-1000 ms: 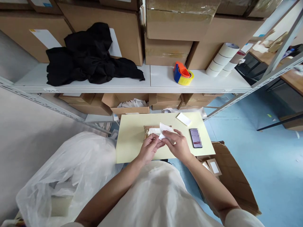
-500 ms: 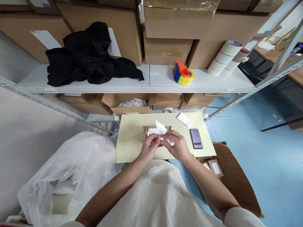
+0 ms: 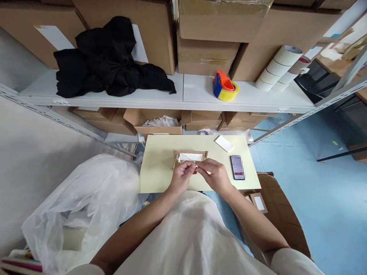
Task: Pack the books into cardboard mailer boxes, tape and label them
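Note:
My left hand (image 3: 181,178) and my right hand (image 3: 215,176) meet above the near part of a pale yellow tabletop. Their fingertips are pinched together on a small white slip of paper (image 3: 197,165), of which little shows now; a thin line slants up from it to the left, perhaps its edge. Just beyond the fingers lies a small cardboard box (image 3: 204,154) with clear tape and a white label (image 3: 191,157) on it. My hands partly cover its near side. A phone (image 3: 237,167) with a lit screen lies to the right of my right hand.
On the tabletop (image 3: 157,172), a white card-like block (image 3: 224,143) lies at back right. The shelf beyond holds black cloth (image 3: 106,61), a tape dispenser (image 3: 225,87), white rolls (image 3: 276,68) and cartons. A large plastic bag (image 3: 86,206) stands left; an open carton (image 3: 279,214) stands right.
The white slip, seen broad and raised above my fingers before, now shows only as a thin line and a small bit. The label on the box is more exposed. My hands have hardly moved.

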Demonstrator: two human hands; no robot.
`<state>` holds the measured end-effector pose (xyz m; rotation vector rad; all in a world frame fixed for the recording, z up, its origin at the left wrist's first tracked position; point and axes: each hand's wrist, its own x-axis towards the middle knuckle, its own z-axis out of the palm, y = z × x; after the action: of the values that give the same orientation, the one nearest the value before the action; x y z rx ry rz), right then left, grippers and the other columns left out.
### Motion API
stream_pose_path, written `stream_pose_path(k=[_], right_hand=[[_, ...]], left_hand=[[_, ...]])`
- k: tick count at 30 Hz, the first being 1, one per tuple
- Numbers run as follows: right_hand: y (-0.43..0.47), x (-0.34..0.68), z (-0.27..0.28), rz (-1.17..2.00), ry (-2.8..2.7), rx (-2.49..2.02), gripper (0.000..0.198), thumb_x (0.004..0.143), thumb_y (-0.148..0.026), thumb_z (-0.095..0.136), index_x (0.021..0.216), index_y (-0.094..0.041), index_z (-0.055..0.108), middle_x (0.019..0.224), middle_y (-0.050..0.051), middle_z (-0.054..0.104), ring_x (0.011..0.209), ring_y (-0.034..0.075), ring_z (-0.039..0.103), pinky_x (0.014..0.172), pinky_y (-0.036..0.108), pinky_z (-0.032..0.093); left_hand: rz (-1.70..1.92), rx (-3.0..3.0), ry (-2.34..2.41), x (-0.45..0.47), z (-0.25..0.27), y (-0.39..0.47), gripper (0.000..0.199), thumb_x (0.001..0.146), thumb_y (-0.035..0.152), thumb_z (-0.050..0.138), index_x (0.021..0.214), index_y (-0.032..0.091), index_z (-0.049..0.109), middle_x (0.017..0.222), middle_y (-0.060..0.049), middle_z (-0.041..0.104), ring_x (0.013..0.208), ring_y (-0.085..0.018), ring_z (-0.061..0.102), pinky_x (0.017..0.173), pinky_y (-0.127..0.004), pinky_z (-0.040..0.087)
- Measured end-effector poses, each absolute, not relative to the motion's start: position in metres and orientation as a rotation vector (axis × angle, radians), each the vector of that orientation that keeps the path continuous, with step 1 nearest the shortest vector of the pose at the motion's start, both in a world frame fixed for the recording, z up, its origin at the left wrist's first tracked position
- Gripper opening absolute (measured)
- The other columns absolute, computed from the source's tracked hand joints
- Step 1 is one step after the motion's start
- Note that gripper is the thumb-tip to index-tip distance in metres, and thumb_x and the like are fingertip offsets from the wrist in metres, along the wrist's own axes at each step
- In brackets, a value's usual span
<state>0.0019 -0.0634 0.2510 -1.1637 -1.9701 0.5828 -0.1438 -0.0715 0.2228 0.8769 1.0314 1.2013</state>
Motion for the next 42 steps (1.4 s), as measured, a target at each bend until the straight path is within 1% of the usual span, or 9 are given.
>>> stream_pose_path(k=[7, 15, 22, 28, 32, 35, 37, 39, 42], right_hand=[[-0.066, 0.003, 0.253, 0.578, -1.977, -1.144, 0.019, 0.087, -0.027, 0.057, 0.099, -0.023, 0.072, 0.085, 0.006, 0.071, 0.078, 0.017, 0.066, 0.073, 0.029, 0.055], [-0.074, 0.002, 0.252, 0.618, -1.968, -1.182, 0.021, 0.089, -0.025, 0.052, 0.100, -0.022, 0.069, 0.090, 0.006, 0.070, 0.082, 0.018, 0.066, 0.075, 0.030, 0.053], [-0.077, 0.003, 0.252, 0.676, -1.884, -1.260, 0.014, 0.089, -0.025, 0.051, 0.088, -0.021, 0.065, 0.081, 0.005, 0.069, 0.074, 0.016, 0.064, 0.069, 0.027, 0.050], [-0.074, 0.006, 0.244, 0.925, -1.790, -1.236, 0.015, 0.090, -0.029, 0.048, 0.083, -0.020, 0.058, 0.083, 0.005, 0.064, 0.075, 0.015, 0.058, 0.068, 0.027, 0.046], [-0.070, 0.012, 0.232, 1.233, -1.567, -1.222, 0.020, 0.089, -0.037, 0.050, 0.081, -0.020, 0.056, 0.083, 0.005, 0.063, 0.075, 0.015, 0.058, 0.069, 0.028, 0.046], [-0.066, 0.019, 0.225, 1.456, -1.396, -1.173, 0.024, 0.087, -0.043, 0.052, 0.081, -0.020, 0.055, 0.079, 0.004, 0.064, 0.078, 0.015, 0.061, 0.072, 0.029, 0.047], [-0.063, 0.024, 0.223, 1.530, -1.345, -1.167, 0.025, 0.085, -0.045, 0.054, 0.080, -0.020, 0.055, 0.076, 0.003, 0.065, 0.075, 0.015, 0.062, 0.072, 0.030, 0.048], [-0.060, 0.030, 0.221, 1.551, -1.320, -1.175, 0.026, 0.084, -0.045, 0.056, 0.080, -0.019, 0.055, 0.074, 0.003, 0.065, 0.073, 0.015, 0.062, 0.072, 0.030, 0.048], [-0.055, 0.038, 0.218, 1.521, -1.304, -1.198, 0.028, 0.083, -0.047, 0.057, 0.080, -0.019, 0.056, 0.072, 0.003, 0.066, 0.071, 0.015, 0.063, 0.070, 0.031, 0.049]], left_hand=[[1.255, 1.132, 1.082, -0.143, 0.220, -0.073, 0.028, 0.080, 0.045, 0.060, 0.074, 0.017, 0.061, 0.070, -0.001, 0.059, 0.067, -0.012, 0.053, 0.068, -0.025, 0.046], [1.256, 1.352, 1.143, -0.143, 0.218, -0.079, 0.023, 0.088, 0.038, 0.050, 0.080, 0.018, 0.058, 0.075, -0.002, 0.057, 0.070, -0.012, 0.052, 0.066, -0.024, 0.043], [1.207, 1.491, 1.079, -0.145, 0.217, -0.079, 0.022, 0.091, 0.035, 0.043, 0.078, 0.019, 0.050, 0.076, -0.001, 0.052, 0.072, -0.013, 0.048, 0.070, -0.025, 0.041], [1.153, 1.412, 1.099, -0.149, 0.217, -0.079, 0.021, 0.090, 0.035, 0.042, 0.077, 0.020, 0.046, 0.066, 0.003, 0.041, 0.058, -0.010, 0.037, 0.057, -0.023, 0.034], [1.101, 1.310, 1.135, -0.155, 0.210, -0.075, 0.021, 0.088, 0.036, 0.044, 0.074, 0.020, 0.044, 0.061, 0.005, 0.036, 0.053, -0.009, 0.032, 0.052, -0.022, 0.030], [1.060, 1.275, 1.136, -0.162, 0.206, -0.068, 0.022, 0.085, 0.037, 0.047, 0.073, 0.020, 0.043, 0.061, 0.005, 0.039, 0.054, -0.009, 0.037, 0.055, -0.022, 0.035], [1.018, 1.271, 1.135, -0.169, 0.206, -0.062, 0.022, 0.083, 0.037, 0.050, 0.072, 0.020, 0.044, 0.063, 0.004, 0.043, 0.057, -0.009, 0.043, 0.059, -0.023, 0.039], [0.968, 1.301, 1.160, -0.178, 0.209, -0.055, 0.020, 0.082, 0.037, 0.050, 0.073, 0.019, 0.046, 0.066, 0.003, 0.047, 0.060, -0.010, 0.047, 0.061, -0.023, 0.040], [0.904, 1.428, 1.278, -0.196, 0.217, -0.044, 0.017, 0.081, 0.034, 0.050, 0.073, 0.019, 0.048, 0.064, 0.003, 0.049, 0.058, -0.010, 0.047, 0.057, -0.022, 0.038]])
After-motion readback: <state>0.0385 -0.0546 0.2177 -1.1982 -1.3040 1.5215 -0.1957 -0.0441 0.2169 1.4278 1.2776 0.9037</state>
